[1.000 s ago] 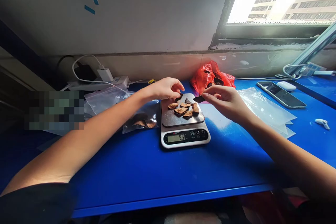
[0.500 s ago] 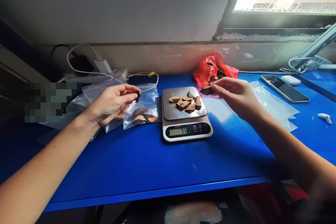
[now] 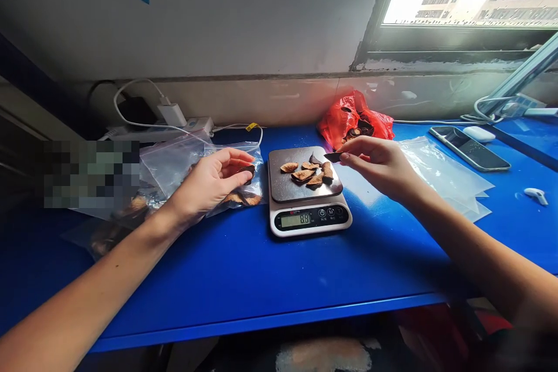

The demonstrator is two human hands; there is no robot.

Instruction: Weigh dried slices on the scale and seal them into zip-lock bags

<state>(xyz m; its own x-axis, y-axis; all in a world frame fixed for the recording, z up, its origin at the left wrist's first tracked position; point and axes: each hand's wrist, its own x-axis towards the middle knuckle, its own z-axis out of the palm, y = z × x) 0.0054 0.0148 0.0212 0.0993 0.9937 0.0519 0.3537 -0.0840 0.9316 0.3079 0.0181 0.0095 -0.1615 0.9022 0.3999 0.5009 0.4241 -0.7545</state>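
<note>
A white digital kitchen scale (image 3: 310, 221) stands in the middle of the blue table, its display reading about 8.8. Several curled pieces of dried peel (image 3: 302, 175), brown inside and dark outside, lie on its steel plate. Left of the scale, my left hand (image 3: 213, 180) pinches a small dark piece of dried peel (image 3: 247, 173) over a clear zip bag (image 3: 257, 183) with more peel in it. Between thumb and fingers, my right hand (image 3: 377, 163) grips another dark piece of peel (image 3: 333, 157) just above the plate's right edge.
A red plastic bag (image 3: 337, 119) with dried peel stands open behind the scale. Flat clear bags (image 3: 440, 174), a phone (image 3: 471, 148), an earbud case (image 3: 478, 134) and a loose earbud (image 3: 536, 195) lie to the right. A power strip (image 3: 198, 126) with a charger (image 3: 171, 113) is back left.
My left hand has moved right toward the scale with its peel piece. My right hand has shifted slightly left, bringing its piece to the plate's edge. The reading dropped from about 9.5.
</note>
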